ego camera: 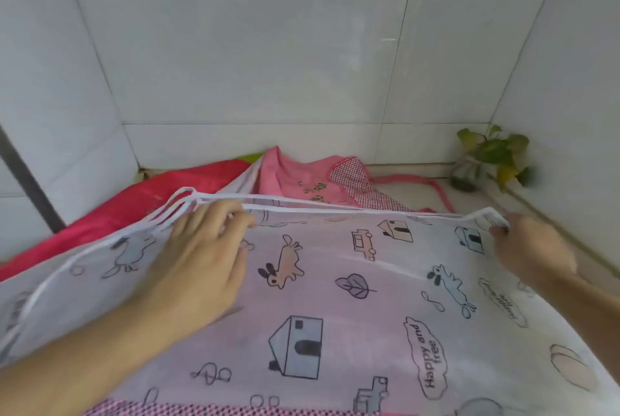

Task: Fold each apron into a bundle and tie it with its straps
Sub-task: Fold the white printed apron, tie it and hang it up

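Here, seen from the head camera, the white printed apron lies spread across the counter. The left hand pinches its far edge near the white straps; the right hand grips the far right corner. Behind lie a pink apron and a red one.

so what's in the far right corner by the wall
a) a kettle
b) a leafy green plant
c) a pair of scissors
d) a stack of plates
b, a small plant with green and yellowing leaves sits in the corner where the tiled walls meet, beyond the pink apron.
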The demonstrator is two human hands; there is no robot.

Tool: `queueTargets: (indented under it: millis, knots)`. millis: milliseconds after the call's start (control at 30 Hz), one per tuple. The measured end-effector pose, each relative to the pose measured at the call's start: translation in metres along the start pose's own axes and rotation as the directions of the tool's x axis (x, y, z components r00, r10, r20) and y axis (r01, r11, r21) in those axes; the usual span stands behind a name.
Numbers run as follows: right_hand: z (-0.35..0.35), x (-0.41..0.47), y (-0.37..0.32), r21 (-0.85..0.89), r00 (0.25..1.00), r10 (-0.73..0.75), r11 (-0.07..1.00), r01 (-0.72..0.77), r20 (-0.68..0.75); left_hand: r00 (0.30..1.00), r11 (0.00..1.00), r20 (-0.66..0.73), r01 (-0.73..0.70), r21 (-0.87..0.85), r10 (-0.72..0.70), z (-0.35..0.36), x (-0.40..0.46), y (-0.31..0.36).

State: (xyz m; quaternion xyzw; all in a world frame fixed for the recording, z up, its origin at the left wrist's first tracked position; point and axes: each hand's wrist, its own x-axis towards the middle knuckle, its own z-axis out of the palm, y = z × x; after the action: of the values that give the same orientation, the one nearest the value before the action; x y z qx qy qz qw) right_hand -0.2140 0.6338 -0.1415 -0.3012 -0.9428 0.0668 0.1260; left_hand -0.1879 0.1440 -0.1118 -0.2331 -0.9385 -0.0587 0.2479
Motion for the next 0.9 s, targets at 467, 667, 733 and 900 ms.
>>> queueTargets:
  millis: [467,667,733,900]
  knots:
    - [0.03,-0.195,-0.114,0.149,0.742,-0.637,0.771,0.62,0.21,0.849,0.95,0.498,0.279,-0.138,-0.177,0.054,-0.023,-0.039]
    - [0.042,-0.193,-0.116,0.091,0.768,-0.602,0.796,0.599,0.217,0.803,0.93,0.543,0.353,-0.1,-0.246,0.056,-0.03,-0.098]
    - [0.043,-0.193,-0.116,0.099,0.773,-0.591,0.804,0.586,0.23,0.809,0.943,0.538,0.325,-0.077,-0.235,0.059,-0.025,-0.105]
    - [0.034,-0.184,-0.116,0.083,0.746,-0.635,0.77,0.633,0.202,0.823,0.969,0.532,0.246,-0.016,-0.2,0.068,-0.009,-0.11]
